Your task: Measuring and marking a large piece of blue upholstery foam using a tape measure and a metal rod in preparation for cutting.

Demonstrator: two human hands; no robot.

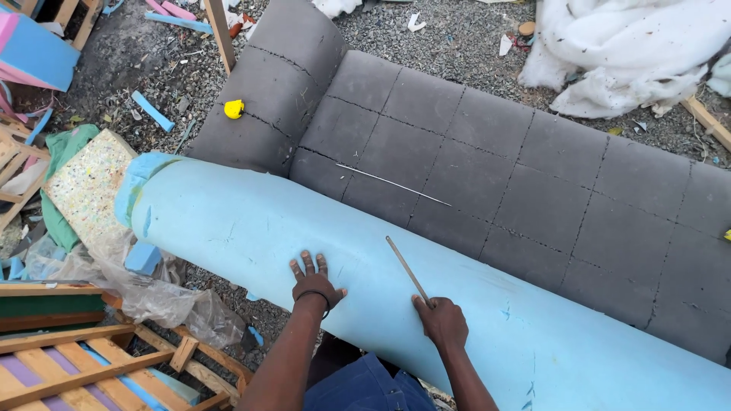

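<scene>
Left hand spread flat, fingers wide, palm down on the light blue foam sheet, near its lower edge. Right hand closed around the lower end of a thin metal rod, holding it slanted up and to the left across the foam. Rod tip well short of the foam's upper edge.

Foam draped in a long rounded band over the front of a grey quilted sofa piece, running from upper left to lower right. Upper foam edge lying against the grey fabric along a diagonal line; left end of the foam curled over and ragged, just beside a slab of speckled scrap foam. Broad bare stretch of foam between the two hands and out to the right, unobstructed.

On the grey fabric: a second long thin rod lying apart from the foam edge, and a yellow tape measure resting on the rolled arm at upper left, well apart from both hands.

Gravel ground beyond the sofa, strewn with offcuts. White wadding heaped at upper right. Wooden frames and crumpled clear plastic crowding the lower left, close under the foam's lower edge.
</scene>
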